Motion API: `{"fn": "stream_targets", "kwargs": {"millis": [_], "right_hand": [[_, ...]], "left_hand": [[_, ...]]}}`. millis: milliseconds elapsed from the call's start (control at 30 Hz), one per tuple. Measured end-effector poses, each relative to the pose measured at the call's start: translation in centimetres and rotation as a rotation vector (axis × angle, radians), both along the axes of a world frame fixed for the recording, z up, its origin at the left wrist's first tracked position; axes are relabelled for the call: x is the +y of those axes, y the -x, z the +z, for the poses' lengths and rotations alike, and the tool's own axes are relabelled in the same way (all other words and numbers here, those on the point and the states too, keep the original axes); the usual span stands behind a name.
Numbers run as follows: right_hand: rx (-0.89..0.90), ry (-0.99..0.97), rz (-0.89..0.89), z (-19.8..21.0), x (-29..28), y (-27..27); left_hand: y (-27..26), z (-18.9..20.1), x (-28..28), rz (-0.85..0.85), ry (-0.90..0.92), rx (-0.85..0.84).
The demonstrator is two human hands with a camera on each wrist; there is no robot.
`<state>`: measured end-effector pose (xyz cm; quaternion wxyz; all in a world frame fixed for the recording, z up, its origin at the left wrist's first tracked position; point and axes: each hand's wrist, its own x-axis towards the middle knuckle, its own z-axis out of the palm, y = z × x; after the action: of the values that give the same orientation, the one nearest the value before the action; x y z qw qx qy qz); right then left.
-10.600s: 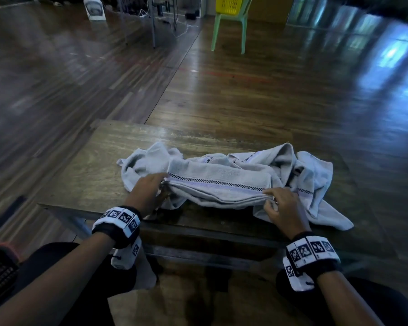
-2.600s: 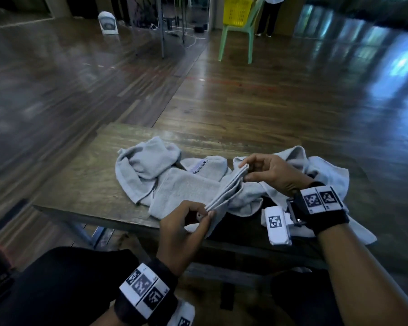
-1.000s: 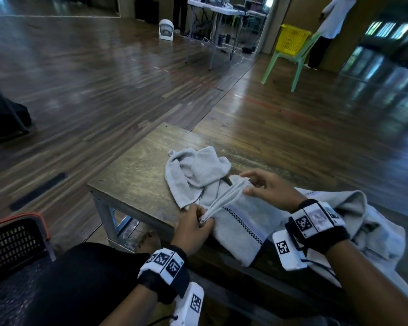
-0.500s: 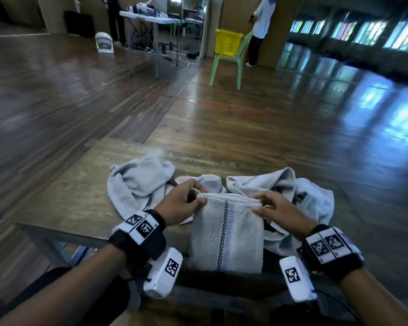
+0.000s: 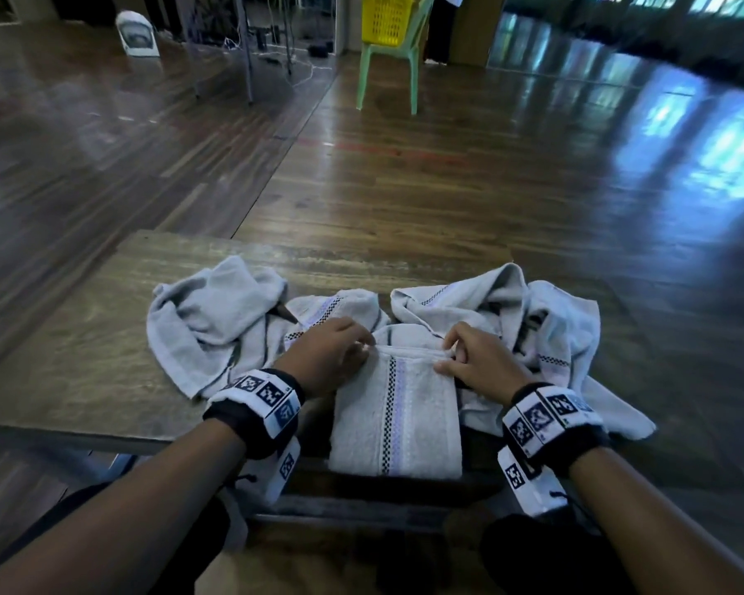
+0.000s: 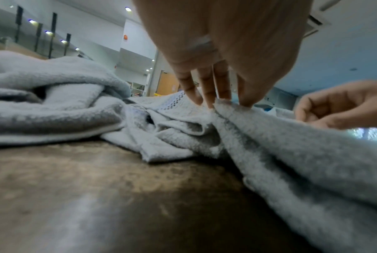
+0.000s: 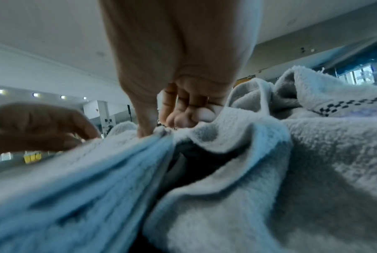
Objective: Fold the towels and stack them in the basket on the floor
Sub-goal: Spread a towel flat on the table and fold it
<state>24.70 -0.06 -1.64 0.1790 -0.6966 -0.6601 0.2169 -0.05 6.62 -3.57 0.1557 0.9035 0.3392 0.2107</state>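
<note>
A folded grey towel [image 5: 396,418] with a checked stripe hangs over the near edge of the low wooden table [image 5: 82,358]. My left hand [image 5: 331,354] pinches its top left corner, and my right hand [image 5: 469,358] pinches the top right corner. In the left wrist view my left hand's fingertips [image 6: 207,102] grip the towel's edge [image 6: 269,137]. The right wrist view shows my right hand's thumb and fingers [image 7: 183,119] pinching the layered edge of the towel [image 7: 96,171]. Crumpled grey towels lie behind, one at the left [image 5: 215,319] and one at the right [image 5: 546,328]. The basket is out of view.
Polished wooden floor [image 5: 447,186] surrounds the table. A green chair [image 5: 389,66] carrying a yellow basket [image 5: 385,17] stands far back, with a white fan [image 5: 136,32] and metal table legs [image 5: 245,45] at the back left. A person's dark trouser legs [image 5: 439,27] show behind the chair.
The long folded strip was turned and now hangs flat over the table's near edge. Both hands have drawn its top corners slightly nearer to me. My head has tilted down.
</note>
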Motion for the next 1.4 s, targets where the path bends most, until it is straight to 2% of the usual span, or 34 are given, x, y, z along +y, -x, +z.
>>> {"fn": "stream_targets", "kwargs": {"millis": [100,433,600,867,967,1133,1333,1400], "right_hand": [[0.036,0.029,0.038,0.5,-0.3,0.4],[-0.014,0.022,0.045,-0.7,0.2,0.7],[-0.157,0.043,0.083,-1.1,0.6,0.5],[-0.143,0.073,0.107,-1.0,0.5,0.2],[-0.109,0.014,0.186,-0.8,0.4,0.4],[-0.19,-0.114,0.287,-0.1,0.5,1.2],[-0.107,0.112,0.146,-0.1,0.5,0.4],[-0.068,0.132,0.114,-0.1,0.4,0.1]], "left_hand": [[0.1,-0.4,0.1,-0.071,-0.11,0.049],[-0.4,-0.2,0.0,-0.021,-0.114,0.044],[-0.4,-0.3,-0.2,0.012,-0.07,0.043],[-0.3,-0.5,-0.2,0.025,0.009,0.072],[-0.4,-0.5,-0.4,0.036,0.04,0.101],[-0.6,-0.3,-0.4,0.058,0.095,0.117],[-0.6,-0.3,-0.2,0.068,0.121,0.073],[-0.5,-0.4,-0.1,0.066,0.119,0.048]]}}
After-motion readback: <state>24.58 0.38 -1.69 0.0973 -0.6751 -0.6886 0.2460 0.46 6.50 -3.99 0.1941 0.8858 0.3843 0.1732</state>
